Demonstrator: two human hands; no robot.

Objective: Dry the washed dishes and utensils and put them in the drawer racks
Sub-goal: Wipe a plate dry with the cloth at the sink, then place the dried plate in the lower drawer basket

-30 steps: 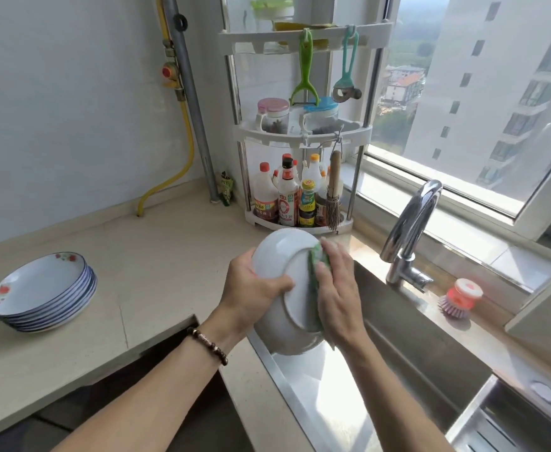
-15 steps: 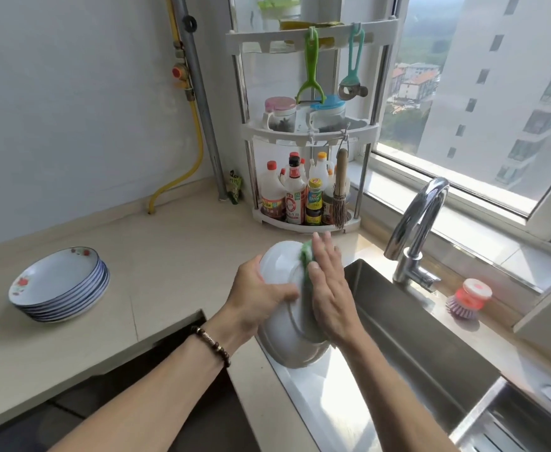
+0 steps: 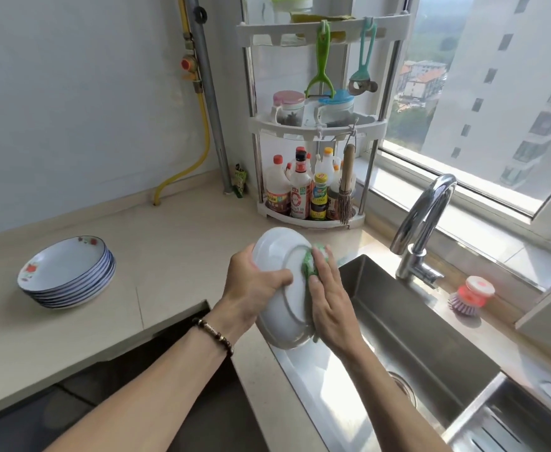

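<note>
A white plate [image 3: 279, 256] stands on edge over the sink's left rim, its underside facing me. My left hand [image 3: 251, 285] grips its left rim, thumb across the back. My right hand [image 3: 329, 298] lies flat against the plate's right side and presses a green cloth [image 3: 308, 264] onto it with straight fingers. A stack of several flowered, blue-rimmed plates [image 3: 67, 272] rests on the counter at the left.
The steel sink [image 3: 408, 324] lies to the right with a curved tap [image 3: 421, 223] behind it. A red dish brush [image 3: 471, 293] sits on the sink ledge. A corner rack [image 3: 310, 125] with bottles stands at the back. A dark opening [image 3: 137, 386] lies below the counter edge.
My right hand has slid with the cloth across the plate's back. The plate has turned a little in my left hand, and the camera has shifted right.
</note>
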